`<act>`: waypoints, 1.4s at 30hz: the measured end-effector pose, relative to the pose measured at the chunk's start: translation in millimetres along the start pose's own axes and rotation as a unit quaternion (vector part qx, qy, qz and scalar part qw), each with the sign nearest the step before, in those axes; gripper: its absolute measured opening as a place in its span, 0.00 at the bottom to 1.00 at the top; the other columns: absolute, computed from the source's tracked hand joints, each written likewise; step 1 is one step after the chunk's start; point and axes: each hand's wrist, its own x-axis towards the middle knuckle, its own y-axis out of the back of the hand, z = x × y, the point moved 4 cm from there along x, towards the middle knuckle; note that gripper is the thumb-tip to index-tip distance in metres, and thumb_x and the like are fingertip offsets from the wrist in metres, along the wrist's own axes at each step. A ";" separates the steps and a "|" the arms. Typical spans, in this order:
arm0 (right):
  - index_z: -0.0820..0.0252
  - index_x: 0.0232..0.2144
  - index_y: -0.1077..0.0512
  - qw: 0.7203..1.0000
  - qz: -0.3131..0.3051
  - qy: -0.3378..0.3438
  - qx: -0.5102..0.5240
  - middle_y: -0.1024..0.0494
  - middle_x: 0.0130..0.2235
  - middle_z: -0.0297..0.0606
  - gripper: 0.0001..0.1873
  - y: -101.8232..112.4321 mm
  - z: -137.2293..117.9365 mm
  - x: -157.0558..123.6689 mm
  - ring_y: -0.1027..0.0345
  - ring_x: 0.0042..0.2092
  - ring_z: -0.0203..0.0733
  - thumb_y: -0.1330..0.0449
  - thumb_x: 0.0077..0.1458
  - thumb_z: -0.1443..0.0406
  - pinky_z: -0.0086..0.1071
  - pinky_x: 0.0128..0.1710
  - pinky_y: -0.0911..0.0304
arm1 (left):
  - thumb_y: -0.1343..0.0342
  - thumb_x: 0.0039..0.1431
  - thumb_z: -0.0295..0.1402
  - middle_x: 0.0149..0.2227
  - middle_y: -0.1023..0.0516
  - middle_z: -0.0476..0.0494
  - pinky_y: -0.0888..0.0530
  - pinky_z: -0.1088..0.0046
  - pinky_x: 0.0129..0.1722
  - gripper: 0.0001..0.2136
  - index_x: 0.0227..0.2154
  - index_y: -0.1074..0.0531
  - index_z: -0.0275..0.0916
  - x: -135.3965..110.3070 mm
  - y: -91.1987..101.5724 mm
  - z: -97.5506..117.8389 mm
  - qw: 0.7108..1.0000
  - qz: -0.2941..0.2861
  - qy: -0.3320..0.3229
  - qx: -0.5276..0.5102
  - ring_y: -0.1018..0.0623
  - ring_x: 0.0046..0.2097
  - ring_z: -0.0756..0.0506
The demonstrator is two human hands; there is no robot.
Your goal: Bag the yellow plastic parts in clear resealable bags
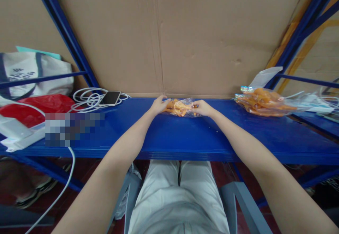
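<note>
A small clear plastic bag of orange pieces (180, 107) lies at the back of the blue shelf (169, 135), against the cardboard wall. My left hand (159, 104) grips its left end with curled fingers. My right hand (201, 108) pinches its right end. Both arms reach forward over the shelf from where I sit.
A larger clear bag of orange pieces (262, 101) lies at the right, with white paper behind it. At the left are a phone (110, 98) on coiled white cable, a red bag (34, 107), a white tote (31, 73) and a white device. Blue rack posts flank both sides.
</note>
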 end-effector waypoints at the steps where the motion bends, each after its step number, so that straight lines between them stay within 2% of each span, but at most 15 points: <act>1: 0.62 0.29 0.24 1.000 0.001 -0.003 0.004 0.31 0.17 0.26 0.06 0.2 0.5 0.2 0.38 0.18 0.29 0.34 0.48 0.65 0.22 0.19 0.42 | 0.44 0.60 0.40 0.43 0.19 0.40 0.25 0.69 0.45 0.16 0.47 0.28 0.35 -0.8 -0.5 0.9 1.000 -0.005 0.000 -0.004 0.20 0.43 0.43; 4: 0.63 0.29 0.25 0.999 -0.002 -0.013 0.033 0.30 0.17 0.27 0.06 -0.1 0.9 0.8 0.38 0.17 0.28 0.33 0.48 0.66 0.21 0.18 0.42 | 0.43 0.60 0.41 0.45 0.19 0.40 0.25 0.68 0.46 0.18 0.48 0.28 0.35 -1.9 -1.7 1.9 1.000 -0.012 -0.005 -0.007 0.21 0.44 0.43; 10: 0.63 0.30 0.27 0.992 -0.016 -0.039 0.123 0.27 0.18 0.29 0.08 -5.1 -1.7 0.5 0.34 0.19 0.29 0.31 0.50 0.67 0.23 0.22 0.35 | 0.43 0.58 0.47 0.47 0.20 0.39 0.28 0.67 0.51 0.21 0.47 0.27 0.37 2.1 -5.8 -2.7 0.999 -0.019 -0.037 0.015 0.22 0.50 0.41; 16: 0.63 0.34 0.27 0.989 -0.007 -0.067 0.129 0.25 0.19 0.29 0.09 -6.5 -4.0 -2.2 0.34 0.19 0.29 0.31 0.50 0.70 0.22 0.21 0.36 | 0.41 0.56 0.44 0.51 0.22 0.39 0.29 0.67 0.53 0.20 0.48 0.27 0.37 1.6 -4.4 -1.5 0.998 -0.018 -0.054 0.021 0.24 0.52 0.41; 18: 0.63 0.34 0.26 0.989 -0.006 -0.073 0.125 0.25 0.20 0.30 0.09 -6.1 -5.2 -3.3 0.34 0.19 0.29 0.31 0.50 0.71 0.22 0.21 0.37 | 0.41 0.56 0.41 0.51 0.22 0.39 0.29 0.66 0.54 0.18 0.47 0.27 0.37 -0.3 -2.4 3.0 0.997 -0.008 -0.078 0.027 0.24 0.54 0.41; 21: 0.63 0.34 0.26 0.989 -0.011 -0.071 0.127 0.26 0.19 0.30 0.07 -5.8 -7.4 -4.5 0.36 0.19 0.29 0.32 0.51 0.71 0.21 0.20 0.38 | 0.43 0.57 0.36 0.51 0.22 0.40 0.32 0.65 0.58 0.12 0.43 0.25 0.37 -4.2 -0.8 14.3 0.988 0.003 -0.155 0.028 0.25 0.55 0.42; 25: 0.63 0.33 0.26 0.988 -0.019 -0.054 0.144 0.26 0.18 0.30 0.07 -6.1 -8.1 -3.5 0.35 0.19 0.29 0.32 0.51 0.71 0.22 0.21 0.36 | 0.43 0.58 0.32 0.53 0.23 0.40 0.35 0.62 0.61 0.07 0.37 0.22 0.38 -9.6 -3.8 26.9 0.971 -0.013 -0.236 0.018 0.27 0.58 0.42; 30: 0.63 0.30 0.27 0.987 -0.016 -0.055 0.153 0.26 0.20 0.31 0.09 -7.5 -5.1 -0.6 0.34 0.20 0.30 0.30 0.47 0.70 0.23 0.22 0.35 | 0.40 0.55 0.28 0.56 0.25 0.38 0.35 0.59 0.61 0.03 0.30 0.22 0.38 -11.3 -9.7 31.5 0.963 -0.033 -0.265 0.024 0.27 0.58 0.41; 33: 0.63 0.28 0.28 0.985 -0.010 -0.041 0.168 0.25 0.22 0.31 0.09 -9.2 -6.1 0.6 0.31 0.22 0.31 0.30 0.45 0.71 0.24 0.24 0.33 | 0.40 0.55 0.27 0.55 0.24 0.38 0.34 0.58 0.61 0.03 0.31 0.21 0.38 -10.0 -10.1 31.9 0.958 -0.013 -0.287 0.011 0.26 0.57 0.42; 38: 0.63 0.27 0.26 0.982 0.040 -0.009 0.184 0.23 0.27 0.33 0.07 -12.0 -9.7 2.7 0.31 0.25 0.33 0.33 0.44 0.74 0.29 0.29 0.30 | 0.41 0.55 0.28 0.54 0.23 0.40 0.32 0.56 0.60 0.04 0.31 0.21 0.39 -8.0 -10.3 30.7 0.945 0.016 -0.327 -0.015 0.25 0.56 0.42; 42: 0.62 0.26 0.25 0.976 0.054 -0.010 0.212 0.24 0.26 0.31 0.07 -15.0 -11.5 2.9 0.33 0.24 0.31 0.35 0.43 0.76 0.25 0.27 0.33 | 0.41 0.54 0.28 0.54 0.23 0.40 0.32 0.55 0.60 0.05 0.31 0.20 0.40 -7.6 -10.1 29.3 0.944 0.023 -0.329 -0.020 0.24 0.56 0.41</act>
